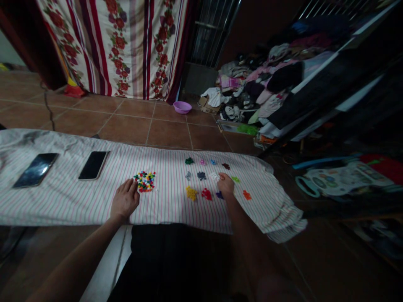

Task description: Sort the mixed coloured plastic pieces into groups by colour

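Sorting looks well advanced: about a dozen small single-colour clusters of plastic pieces (191, 193) dot the pink-striped cloth (63, 197) at right. The right hand (226, 184) is curled among them, grip unclear. The left hand (125, 200) lies flat and released beside the unsorted multicoloured pile (145, 181).

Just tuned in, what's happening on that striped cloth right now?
A person's left hand lies flat on the pink-striped white cloth, beside a mixed pile of small multicoloured pieces. The right hand sits among separate single-colour heaps, next to a white heap, red heap and yellow heap. Two dark smartphones lie further left.
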`<state>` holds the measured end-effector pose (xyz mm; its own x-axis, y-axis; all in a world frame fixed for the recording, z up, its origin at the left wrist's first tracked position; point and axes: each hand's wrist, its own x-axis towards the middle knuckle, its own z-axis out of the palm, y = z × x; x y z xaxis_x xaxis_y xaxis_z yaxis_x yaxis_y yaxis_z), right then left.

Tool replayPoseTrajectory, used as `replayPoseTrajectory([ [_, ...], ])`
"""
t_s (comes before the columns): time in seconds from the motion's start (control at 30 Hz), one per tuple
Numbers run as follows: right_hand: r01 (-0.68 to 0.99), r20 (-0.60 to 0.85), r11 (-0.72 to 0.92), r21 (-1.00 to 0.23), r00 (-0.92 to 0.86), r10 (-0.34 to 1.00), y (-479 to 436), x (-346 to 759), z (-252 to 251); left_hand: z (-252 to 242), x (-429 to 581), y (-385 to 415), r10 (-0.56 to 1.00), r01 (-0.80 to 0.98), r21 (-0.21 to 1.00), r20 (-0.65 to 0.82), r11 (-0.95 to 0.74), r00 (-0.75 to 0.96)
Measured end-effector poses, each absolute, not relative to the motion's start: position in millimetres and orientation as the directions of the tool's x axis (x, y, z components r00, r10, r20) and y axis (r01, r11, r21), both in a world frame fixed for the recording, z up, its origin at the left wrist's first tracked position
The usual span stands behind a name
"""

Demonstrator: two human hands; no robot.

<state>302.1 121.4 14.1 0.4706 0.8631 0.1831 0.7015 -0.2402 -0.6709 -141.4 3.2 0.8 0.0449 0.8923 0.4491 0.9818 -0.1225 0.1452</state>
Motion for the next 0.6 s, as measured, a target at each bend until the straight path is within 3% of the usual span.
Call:
replayPoseTrajectory([
  [0.17,0.678,0.149,-0.291,-0.675,0.512,0.846,121.5,305.7,12.5,-0.1,-141.0,3.3,0.896,0.979,0.17,0.442,-0.117,0.03],
  [0.6,0.652,0.252,-0.128,-0.747,0.457,0.853,129.2,321.5,-1.6,-0.4,-142.0,3.4,0.895,0.98,0.153,0.443,-0.13,0.049],
])
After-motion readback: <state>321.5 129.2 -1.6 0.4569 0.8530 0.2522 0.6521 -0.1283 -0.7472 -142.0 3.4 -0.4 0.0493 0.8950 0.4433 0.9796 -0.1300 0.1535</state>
